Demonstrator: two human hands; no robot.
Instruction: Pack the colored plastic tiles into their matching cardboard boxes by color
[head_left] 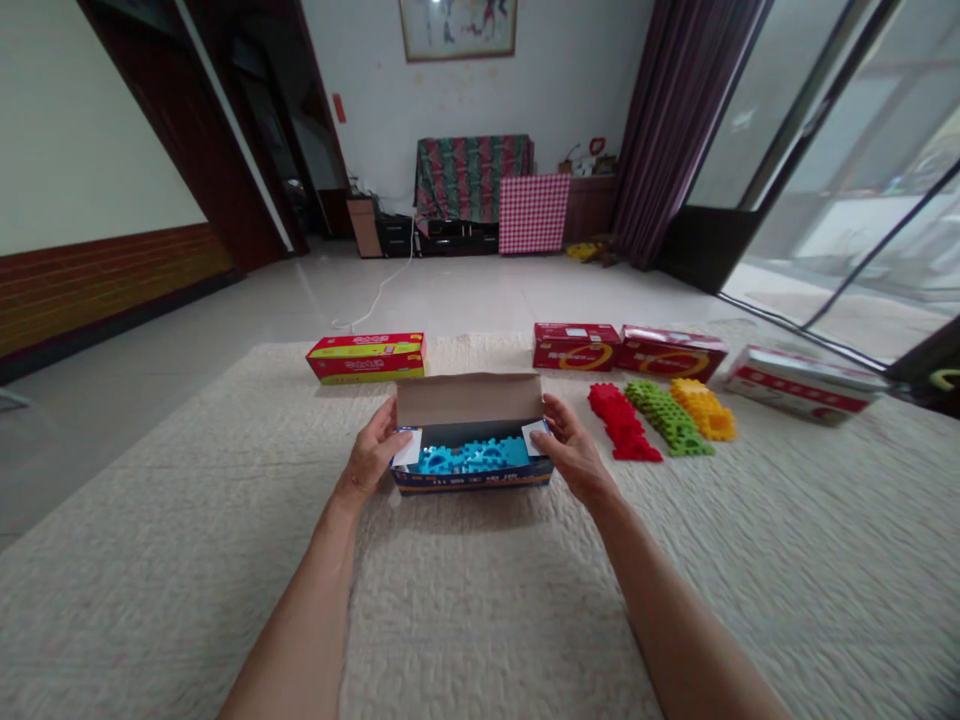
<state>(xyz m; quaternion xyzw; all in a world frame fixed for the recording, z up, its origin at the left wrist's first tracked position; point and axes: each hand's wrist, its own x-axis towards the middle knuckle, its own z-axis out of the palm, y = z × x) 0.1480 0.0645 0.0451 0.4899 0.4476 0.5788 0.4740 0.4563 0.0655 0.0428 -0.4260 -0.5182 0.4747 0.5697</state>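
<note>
An open blue cardboard box lies on the cream quilted mat in front of me, its brown lid flap standing up at the back. Blue toothed plastic pieces fill it. My left hand grips the box's left end, fingers curled round the white side flap. My right hand grips the right end the same way.
Rows of red pieces, green pieces and yellow pieces lie to the right. A closed red-and-yellow box sits behind left. Three red boxes line the mat's far right. Glass doors stand at right.
</note>
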